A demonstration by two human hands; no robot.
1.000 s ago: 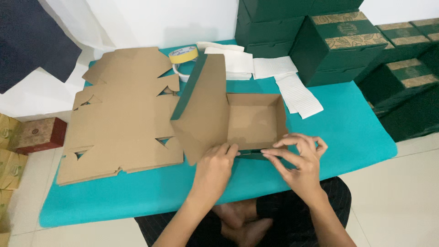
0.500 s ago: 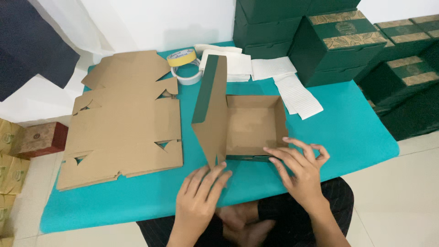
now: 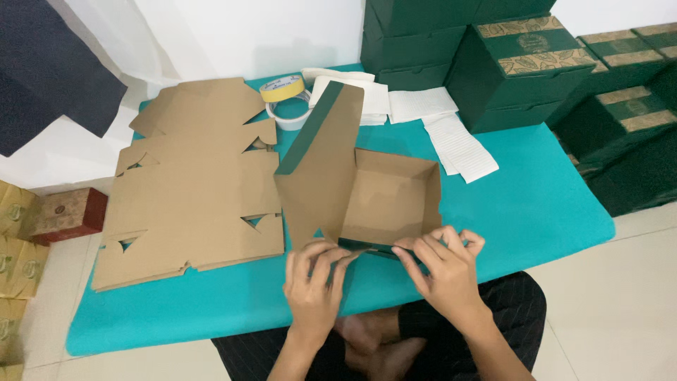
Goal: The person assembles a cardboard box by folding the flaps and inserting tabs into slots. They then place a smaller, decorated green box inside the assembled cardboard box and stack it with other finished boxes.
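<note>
A half-folded cardboard box (image 3: 386, 197), brown inside and dark green outside, stands on the teal table (image 3: 536, 204) with its lid flap (image 3: 321, 162) raised at the left. My left hand (image 3: 315, 286) presses its fingertips on the box's near wall flap. At the same near edge, toward its right corner, my right hand (image 3: 444, 271) pinches the flap. Both hands touch the dark green front flap at the table's near side.
A stack of flat brown box blanks (image 3: 190, 190) lies to the left. Two tape rolls (image 3: 285, 99) and white paper sheets (image 3: 451, 141) sit behind the box. Finished dark green boxes (image 3: 522, 63) are piled at the back right. Small boxes (image 3: 67, 212) sit on the floor at the left.
The box has been turned and its lid flap stands more upright. Both hands came back to the near front flap and are folding it at the box's edge.
</note>
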